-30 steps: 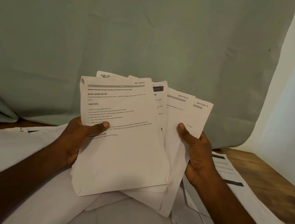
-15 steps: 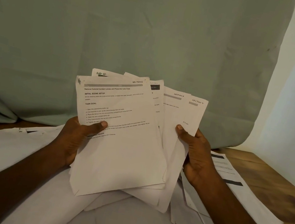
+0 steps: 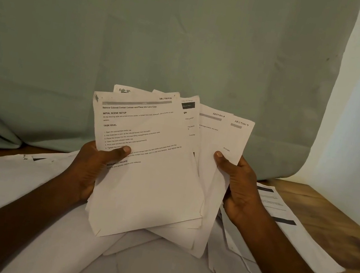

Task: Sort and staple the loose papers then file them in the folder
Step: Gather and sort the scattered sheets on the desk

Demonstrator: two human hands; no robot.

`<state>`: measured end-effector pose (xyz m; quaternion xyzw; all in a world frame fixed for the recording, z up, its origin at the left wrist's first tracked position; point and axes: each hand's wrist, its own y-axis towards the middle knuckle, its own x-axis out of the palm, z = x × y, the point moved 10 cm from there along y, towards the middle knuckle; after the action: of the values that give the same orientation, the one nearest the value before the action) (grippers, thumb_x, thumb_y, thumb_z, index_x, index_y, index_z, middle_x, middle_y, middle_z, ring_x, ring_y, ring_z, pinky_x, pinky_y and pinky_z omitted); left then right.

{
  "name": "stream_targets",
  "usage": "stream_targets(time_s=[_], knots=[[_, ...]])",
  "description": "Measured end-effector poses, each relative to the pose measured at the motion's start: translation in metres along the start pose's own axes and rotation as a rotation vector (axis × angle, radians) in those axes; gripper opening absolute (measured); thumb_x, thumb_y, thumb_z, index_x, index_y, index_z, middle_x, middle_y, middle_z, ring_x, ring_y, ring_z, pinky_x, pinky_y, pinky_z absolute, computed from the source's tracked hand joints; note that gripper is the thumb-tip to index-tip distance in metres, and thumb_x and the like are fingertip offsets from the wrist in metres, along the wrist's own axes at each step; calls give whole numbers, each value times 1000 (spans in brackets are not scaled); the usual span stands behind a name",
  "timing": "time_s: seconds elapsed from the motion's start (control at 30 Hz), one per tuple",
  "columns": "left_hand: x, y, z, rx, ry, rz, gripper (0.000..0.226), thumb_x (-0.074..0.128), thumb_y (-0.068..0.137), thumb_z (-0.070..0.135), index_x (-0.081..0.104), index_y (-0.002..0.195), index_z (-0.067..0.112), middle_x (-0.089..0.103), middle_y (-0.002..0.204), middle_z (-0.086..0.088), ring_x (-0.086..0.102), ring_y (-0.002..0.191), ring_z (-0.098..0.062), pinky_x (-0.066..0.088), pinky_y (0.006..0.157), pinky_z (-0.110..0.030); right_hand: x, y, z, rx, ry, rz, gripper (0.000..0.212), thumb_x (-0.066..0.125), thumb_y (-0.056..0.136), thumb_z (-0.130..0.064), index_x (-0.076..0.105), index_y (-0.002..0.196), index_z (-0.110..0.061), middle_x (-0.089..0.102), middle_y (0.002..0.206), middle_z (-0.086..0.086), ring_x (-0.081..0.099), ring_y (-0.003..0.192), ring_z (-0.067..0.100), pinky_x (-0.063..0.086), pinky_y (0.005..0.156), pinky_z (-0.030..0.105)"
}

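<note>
A fan of printed papers (image 3: 152,179) is held upright above the surface, spread so the top right corners show handwritten labels: "SECTION 1", then "SECTION 2", "SECTION 3" and "SECTION 4" toward the right. The front sheet tilts slightly and carries a bold title, the headings "INITIAL SCENE SETUP", "TASK GOAL" and "REQUIRED PROPS", and a numbered list. The bottom edges are uneven and staggered. More loose papers (image 3: 280,215) lie flat on the surface beneath and to the right, overlapping, some with black bars across them.
</note>
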<state>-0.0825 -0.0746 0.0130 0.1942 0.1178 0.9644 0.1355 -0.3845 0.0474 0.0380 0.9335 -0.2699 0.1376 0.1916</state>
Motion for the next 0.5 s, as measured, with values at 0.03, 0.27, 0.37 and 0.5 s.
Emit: stream_targets(time_s=[0.03, 0.27, 0.37, 0.5], knots=[[0, 0, -1, -10, -4, -4, 44, 76, 83, 4, 69, 125, 11, 75, 118, -11, 73, 107, -31, 55, 97, -48, 1, 0, 0, 2, 3, -5, 41, 77, 86, -13, 67, 126, -16, 76, 116, 2, 71, 105, 26, 58, 92, 43], [-1, -2, -2, -1, 33, 12, 41, 76, 84, 2, 70, 123, 10, 76, 116, -11, 74, 105, -31, 54, 100, -53, 2, -2, 1, 17, -15, -16, 41, 77, 86, -15, 67, 126, -19, 76, 114, 1, 71, 105, 27, 56, 97, 49], [-1, -1, -2, 5, 34, 12, 45, 79, 79, 6, 70, 123, 11, 76, 116, -10, 73, 106, -30, 54, 100, -53, 3, -1, 2, 22, -24, -17, 41, 79, 83, -16, 68, 122, -20, 76, 114, 1, 71, 107, 28, 55, 99, 51], [0, -2, -2, -9, 16, -10, 50, 80, 77, 7, 69, 126, 11, 75, 118, -10, 73, 108, -31, 55, 98, -51, 3, -2, 2, 25, -16, -19, 45, 79, 81, -18, 68, 125, -19, 76, 115, 2, 71, 107, 28, 55, 99, 52]])
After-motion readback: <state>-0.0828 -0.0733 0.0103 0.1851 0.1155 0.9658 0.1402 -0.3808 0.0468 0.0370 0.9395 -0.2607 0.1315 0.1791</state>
